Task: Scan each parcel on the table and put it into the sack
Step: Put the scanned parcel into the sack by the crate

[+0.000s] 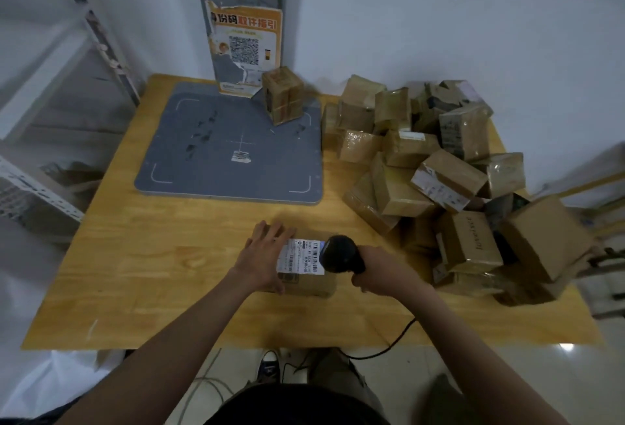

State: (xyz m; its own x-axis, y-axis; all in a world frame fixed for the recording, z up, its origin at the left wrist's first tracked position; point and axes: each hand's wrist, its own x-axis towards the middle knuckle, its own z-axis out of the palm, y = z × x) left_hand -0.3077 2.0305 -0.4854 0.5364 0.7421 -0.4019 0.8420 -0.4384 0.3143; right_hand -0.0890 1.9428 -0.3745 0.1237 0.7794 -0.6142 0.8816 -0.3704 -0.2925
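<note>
A brown cardboard parcel [304,281] with a white barcode label [299,256] lies flat near the table's front edge; a heap of taped cardboard parcels [436,181] crowds the right side.

Parcel pickup or sorting station. Evidence: heap of taped cardboard parcels [439,167] on wooden bench [169,272]; grey scanning pad [203,154] under a post bearing a QR-code poster [244,49]; corded handheld scanner [340,254]; metal shelving [50,103].
</note>
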